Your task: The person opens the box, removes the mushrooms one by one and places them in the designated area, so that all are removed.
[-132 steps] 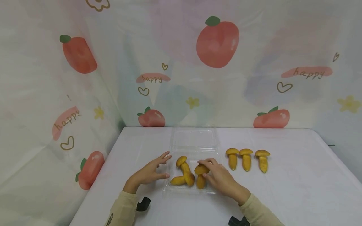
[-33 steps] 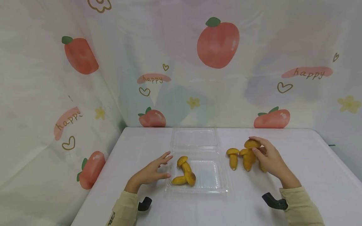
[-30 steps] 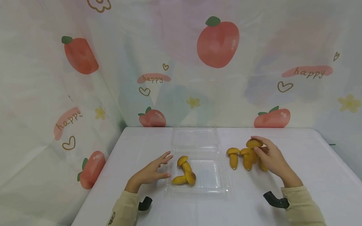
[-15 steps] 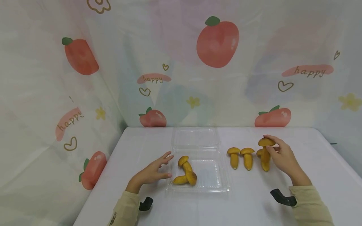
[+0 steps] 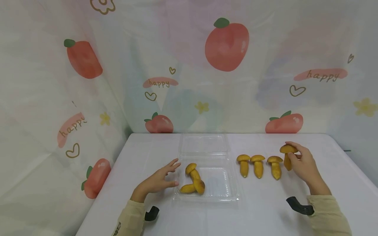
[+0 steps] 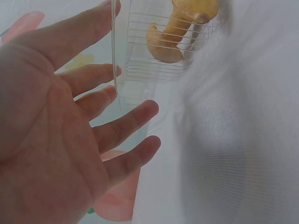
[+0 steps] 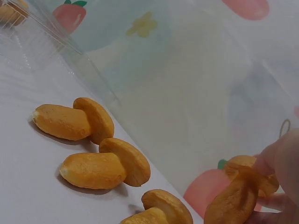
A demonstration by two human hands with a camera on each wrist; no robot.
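Mushroom (image 5: 286, 149), golden yellow with a domed, slightly browner cap over a stout stem, is pinched at the cap between the thumb and fingers of a person's right hand (image 5: 304, 165), toward the right of a white-covered bench (image 5: 251, 213). Its cap is uppermost and its stem points down with a slight tilt; whether the stem's tip touches the white surface cannot be told. Seen close from the right wrist, it is matte and orange-gold, the cap flaring wider than the stem, with part hidden behind the fingers. Just to its left lies a row of three mushrooms (image 5: 258, 168) of similar shape and colour, caps toward the far edge, stems narrowing to paler tips; the left two sit close together, the third a little apart. Near the middle of the bench, a clear plastic container (image 5: 214, 180) lies with its lid (image 5: 203, 144) folded back and a pair of mushrooms (image 5: 199, 186) touching in its left half. At the container's left edge, the left hand (image 5: 155, 182) holds nothing, its fingers spread and extended; contact with the plastic is unclear. Beige sleeves (image 5: 130, 218) cover both forearms before a pastel backdrop (image 5: 189, 39) printed with red fruit and "happy."
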